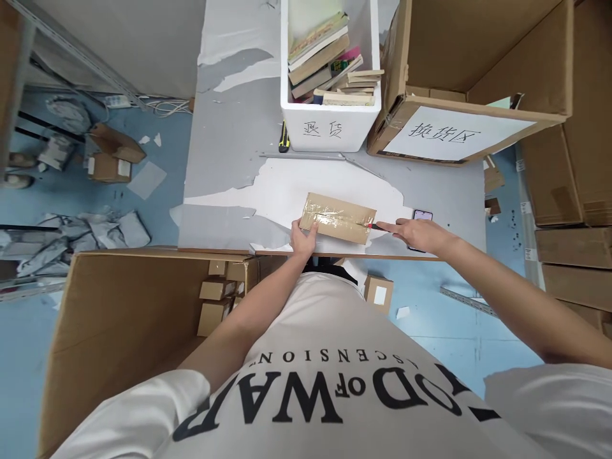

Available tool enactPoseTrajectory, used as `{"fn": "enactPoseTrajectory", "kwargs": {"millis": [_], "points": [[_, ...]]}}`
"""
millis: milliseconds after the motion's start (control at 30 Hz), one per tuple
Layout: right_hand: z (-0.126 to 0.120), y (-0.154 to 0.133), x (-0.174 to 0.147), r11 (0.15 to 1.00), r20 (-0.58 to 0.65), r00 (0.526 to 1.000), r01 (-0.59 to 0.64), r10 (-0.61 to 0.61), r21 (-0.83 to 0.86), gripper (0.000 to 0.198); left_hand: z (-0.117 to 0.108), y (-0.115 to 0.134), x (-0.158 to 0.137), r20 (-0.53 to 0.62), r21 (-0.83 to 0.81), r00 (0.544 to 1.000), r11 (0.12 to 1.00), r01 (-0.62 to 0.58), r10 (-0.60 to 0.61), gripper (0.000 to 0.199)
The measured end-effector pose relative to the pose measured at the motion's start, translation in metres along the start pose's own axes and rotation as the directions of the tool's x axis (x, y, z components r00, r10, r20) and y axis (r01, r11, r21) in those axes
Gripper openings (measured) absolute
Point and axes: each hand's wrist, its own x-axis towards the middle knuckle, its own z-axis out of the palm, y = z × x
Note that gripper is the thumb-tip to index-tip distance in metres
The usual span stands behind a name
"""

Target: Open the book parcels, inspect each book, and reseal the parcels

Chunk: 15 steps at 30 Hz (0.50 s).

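— What does the person wear?
— A white T-shirt with short sleeves; both forearms are bare.
— Is something printed on it?
— Yes, big black letters on the chest, with a smaller line of black letters beside them.

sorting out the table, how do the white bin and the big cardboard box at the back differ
The white bin stands upright, opening upward, and holds stacked books; the big cardboard box lies tipped, its opening facing the camera, with little showing inside. The white bin's characters are written straight on its wall; the big cardboard box carries them on a white sheet. Both sit side by side at the table's far edge.
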Motion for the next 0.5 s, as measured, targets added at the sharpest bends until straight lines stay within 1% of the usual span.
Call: {"fn": "enactPoseTrajectory", "kwargs": {"millis": [200,300,500], "points": [[0.016,-0.001,-0.019,0.997,-0.03,0.999,-0.013,0.015,0.079,0.055,-0.002,0.004,-0.003,0.018,0.041,1.0,0.999,0.014,-0.015,0.039],[0.024,0.002,-0.026,0.993,-0.062,0.998,-0.023,0.03,0.116,0.055,-0.001,0.004,-0.002,0.033,0.03,0.999,1.0,0.009,-0.01,0.039],[0.038,0.01,-0.04,0.982,-0.139,0.988,-0.045,0.071,0.185,0.054,0.002,0.003,0.004,0.021,-0.01,1.0,1.0,-0.009,0.01,0.039]]}}
